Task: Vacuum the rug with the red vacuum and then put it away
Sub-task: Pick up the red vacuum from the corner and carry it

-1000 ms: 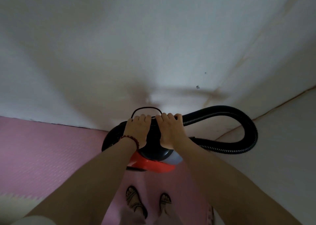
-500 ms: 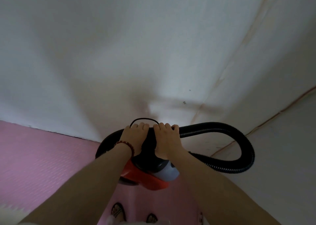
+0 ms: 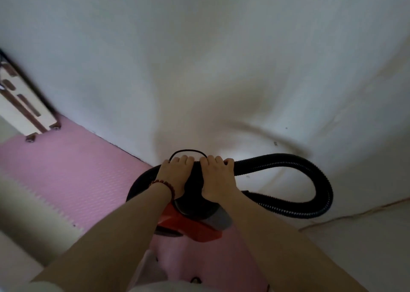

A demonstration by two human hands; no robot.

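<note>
The red vacuum (image 3: 195, 227) with its black top hangs in front of me, held off the floor close to a white wall. My left hand (image 3: 175, 174) and my right hand (image 3: 218, 177) both grip the black top of the vacuum side by side, fingers curled over its far edge. A ribbed black hose (image 3: 319, 187) loops out to the right and back to the body. A thin black cord loop (image 3: 188, 151) shows just beyond my fingers. Below lies the pink rug (image 3: 73, 165) of foam mat tiles.
The white wall (image 3: 199, 58) fills the upper view and meets a second wall at the right corner. A pale wooden furniture leg (image 3: 26, 112) stands at the far left on the mat. A cream mat tile (image 3: 28, 214) with a toothed edge adjoins the pink one.
The view has swung left and down, bringing the furniture leg and cream tile into sight. Both hands keep the same grip on the vacuum, which hangs lower in the view.
</note>
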